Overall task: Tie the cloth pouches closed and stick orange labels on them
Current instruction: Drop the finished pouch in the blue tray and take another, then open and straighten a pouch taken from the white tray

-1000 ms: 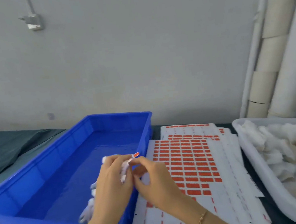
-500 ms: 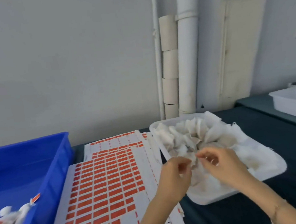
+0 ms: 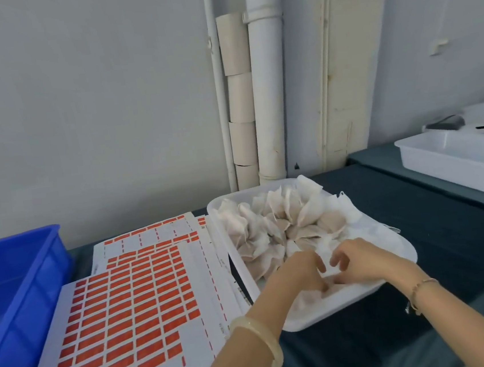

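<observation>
A white tray (image 3: 323, 315) on the dark table holds a heap of open white cloth pouches (image 3: 269, 225). Both my hands are down in the near end of that tray. My left hand (image 3: 301, 272) and my right hand (image 3: 362, 263) face each other with curled fingers, pinching one cloth pouch (image 3: 329, 272) between them. Sheets of orange labels (image 3: 134, 308) lie flat to the left of the tray. The blue bin (image 3: 22, 296) stands at the far left; its inside is mostly out of view.
A second white tray (image 3: 453, 161) sits on a table at the back right. Cardboard tubes (image 3: 239, 100) and a white pipe (image 3: 270, 90) stand against the wall behind the pouches. Dark cloth (image 3: 449, 236) covers the table.
The view has swung from the blue bin to the white tray. My hands left the labelled pouch in the bin, moved right, and have dropped onto a pouch in the tray.
</observation>
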The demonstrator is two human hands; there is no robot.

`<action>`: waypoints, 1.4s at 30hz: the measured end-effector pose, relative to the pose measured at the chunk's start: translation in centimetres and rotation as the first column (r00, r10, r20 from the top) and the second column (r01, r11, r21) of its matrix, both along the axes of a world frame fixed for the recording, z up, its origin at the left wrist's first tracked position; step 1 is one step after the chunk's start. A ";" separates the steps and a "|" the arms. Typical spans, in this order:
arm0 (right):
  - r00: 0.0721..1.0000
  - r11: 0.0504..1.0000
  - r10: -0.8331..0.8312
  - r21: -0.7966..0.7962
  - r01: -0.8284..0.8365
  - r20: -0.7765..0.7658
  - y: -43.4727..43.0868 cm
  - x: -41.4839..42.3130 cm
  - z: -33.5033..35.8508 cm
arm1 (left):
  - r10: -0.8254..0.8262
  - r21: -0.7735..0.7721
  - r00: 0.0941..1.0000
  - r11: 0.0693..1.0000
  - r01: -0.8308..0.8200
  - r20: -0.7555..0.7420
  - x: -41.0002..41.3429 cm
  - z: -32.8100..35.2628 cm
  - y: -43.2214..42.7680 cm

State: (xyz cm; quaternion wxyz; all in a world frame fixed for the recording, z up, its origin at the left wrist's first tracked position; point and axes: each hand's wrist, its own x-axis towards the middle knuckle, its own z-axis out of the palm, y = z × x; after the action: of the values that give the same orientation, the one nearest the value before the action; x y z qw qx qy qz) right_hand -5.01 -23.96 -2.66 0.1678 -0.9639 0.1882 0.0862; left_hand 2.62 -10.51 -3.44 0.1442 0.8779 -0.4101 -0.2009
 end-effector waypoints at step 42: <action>0.793 0.483 -0.095 0.725 -0.491 0.601 18.9 3.7 5.2 | 0.346 -0.744 0.787 0.282 -0.606 -0.510 -0.9 2.6 21.6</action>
State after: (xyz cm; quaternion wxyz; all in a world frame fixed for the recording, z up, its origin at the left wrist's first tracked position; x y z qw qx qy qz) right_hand -1.33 -5.10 2.50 0.6566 -0.7448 -0.0584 -0.1033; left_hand 1.69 11.11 -0.80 0.6809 0.7175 -0.1461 -0.0130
